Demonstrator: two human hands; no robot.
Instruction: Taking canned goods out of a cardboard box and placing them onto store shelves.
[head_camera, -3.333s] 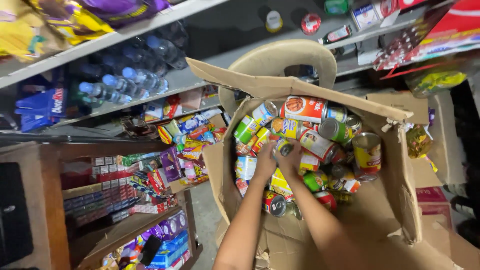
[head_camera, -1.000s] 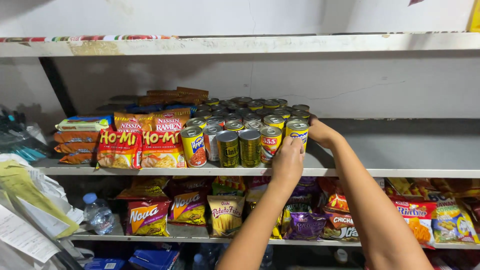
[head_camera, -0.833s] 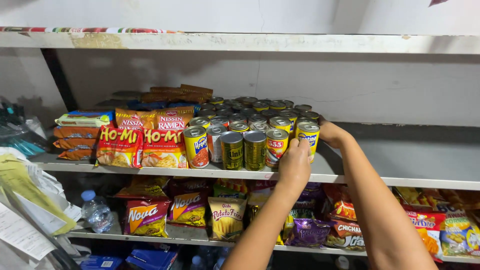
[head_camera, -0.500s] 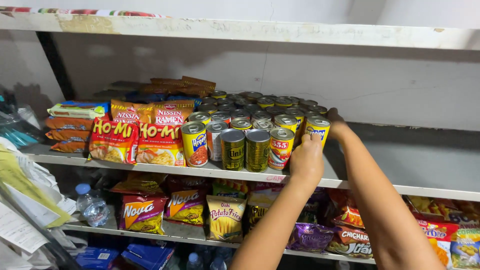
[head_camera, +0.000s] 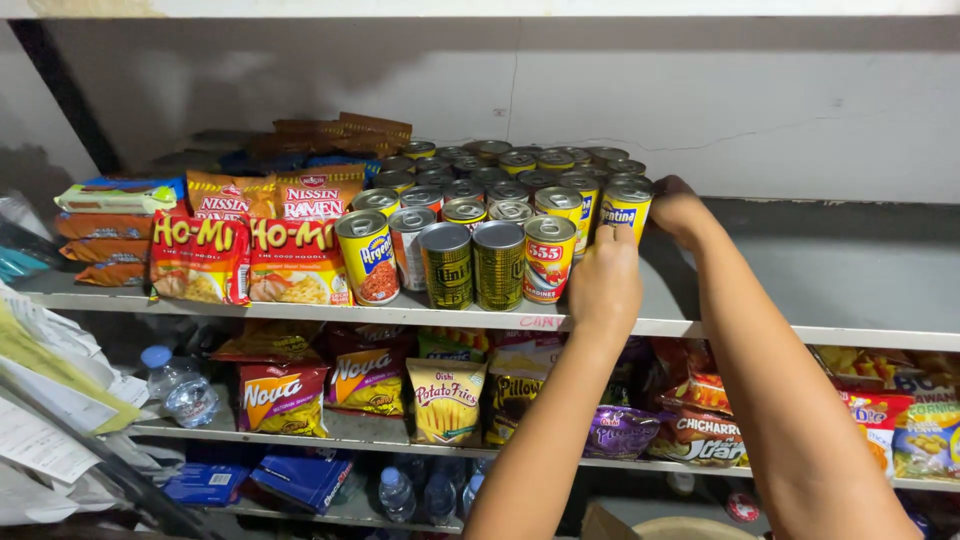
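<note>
Both hands were up at the grey shelf (head_camera: 800, 330), working the right edge of the block of tins. The left hand (head_camera: 605, 285) was curled near-closed just right of the red-and-yellow can (head_camera: 548, 258), though whether its fingers gripped anything could not be told. The right hand (head_camera: 680, 208) cupped the far side of the yellow-and-blue can (head_camera: 626, 205), fingers bent against it, probably to press it flush with its row; 2 dark green cans (head_camera: 472, 265) stood further left.

view: box of cans gone, now shelf, closer | L hand (head_camera: 605, 285) off red can (head_camera: 549, 257) face, now at its right | R hand (head_camera: 680, 208) stays by yellow can (head_camera: 626, 206), mid-frame
</note>
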